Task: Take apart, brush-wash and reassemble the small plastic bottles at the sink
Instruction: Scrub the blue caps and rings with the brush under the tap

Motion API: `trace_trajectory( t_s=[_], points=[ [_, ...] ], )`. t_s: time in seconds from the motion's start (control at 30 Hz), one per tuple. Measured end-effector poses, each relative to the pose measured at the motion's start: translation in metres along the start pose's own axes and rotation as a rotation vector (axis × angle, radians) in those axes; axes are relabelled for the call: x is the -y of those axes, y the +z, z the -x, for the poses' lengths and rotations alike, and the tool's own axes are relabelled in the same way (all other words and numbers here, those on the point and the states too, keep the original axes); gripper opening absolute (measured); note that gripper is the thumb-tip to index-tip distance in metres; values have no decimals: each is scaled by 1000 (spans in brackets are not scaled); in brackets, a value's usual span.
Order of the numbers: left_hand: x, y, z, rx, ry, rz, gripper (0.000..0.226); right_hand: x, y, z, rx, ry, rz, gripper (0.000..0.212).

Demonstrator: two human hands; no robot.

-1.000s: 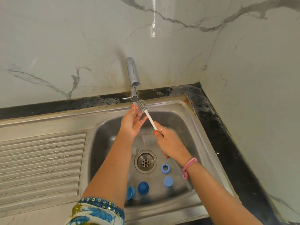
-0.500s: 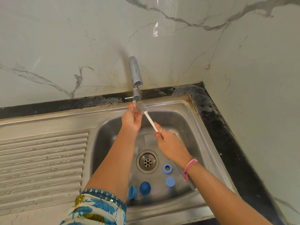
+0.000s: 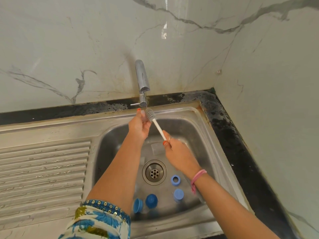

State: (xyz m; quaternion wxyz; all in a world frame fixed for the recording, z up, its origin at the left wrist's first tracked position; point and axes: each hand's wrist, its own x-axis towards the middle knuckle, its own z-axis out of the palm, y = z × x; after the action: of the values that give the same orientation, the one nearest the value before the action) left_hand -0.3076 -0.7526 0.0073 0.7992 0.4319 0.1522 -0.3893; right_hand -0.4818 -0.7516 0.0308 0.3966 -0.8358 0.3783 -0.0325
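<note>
White handle pinched in the right hand [image 3: 179,152], its grip clamped on the brush [image 3: 156,124]; grey bristles sit up under the tap [image 3: 142,80], right against the left hand [image 3: 139,125], whose fingers curl round something small and clear (a bottle, probably; too blurred to be sure); best to keep the bristles in the thin stream and twist, not jab; blue caps [image 3: 175,180] wait near the drain [image 3: 154,172] down in the steel sink [image 3: 214,135].

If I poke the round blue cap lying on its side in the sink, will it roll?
Probably. The round blue plastic cap rests on its edge, so it could roll. It looks small and light, and the steel sink looks smooth.
</note>
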Motion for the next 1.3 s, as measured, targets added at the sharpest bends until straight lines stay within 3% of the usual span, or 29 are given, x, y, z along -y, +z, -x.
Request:
trace_trajectory(
  t_s=[0.23,0.33,0.43,0.5,0.63,0.87,1.1,1.3],
  points=[
    [-4,3,-1,-20,-12,-89,17,-1,-12,-4,9,-12,86,47],
    [-2,6,-2,-33,0,-28,25,-4,4,8,-5,-22,130,49],
    [7,3,3,94,-22,31,34,-7,7,9,-25,-8,67,51],
    [12,-1,7,178,-36,100,21,-11,1,8,-35,-10,-10,52],
    [13,-4,7,148,-60,184,13,-12,-2,12,2,-17,-42,55],
    [13,-10,8,154,-160,-26,14,-6,-15,-7,-38,15,-76,48],
    [-1,-7,7,56,-106,94,12,-5,-3,1,-17,-34,22,48],
    [8,-14,6,107,-214,-60,14,-7,-9,-11,-53,36,-77,48]
  ],
)
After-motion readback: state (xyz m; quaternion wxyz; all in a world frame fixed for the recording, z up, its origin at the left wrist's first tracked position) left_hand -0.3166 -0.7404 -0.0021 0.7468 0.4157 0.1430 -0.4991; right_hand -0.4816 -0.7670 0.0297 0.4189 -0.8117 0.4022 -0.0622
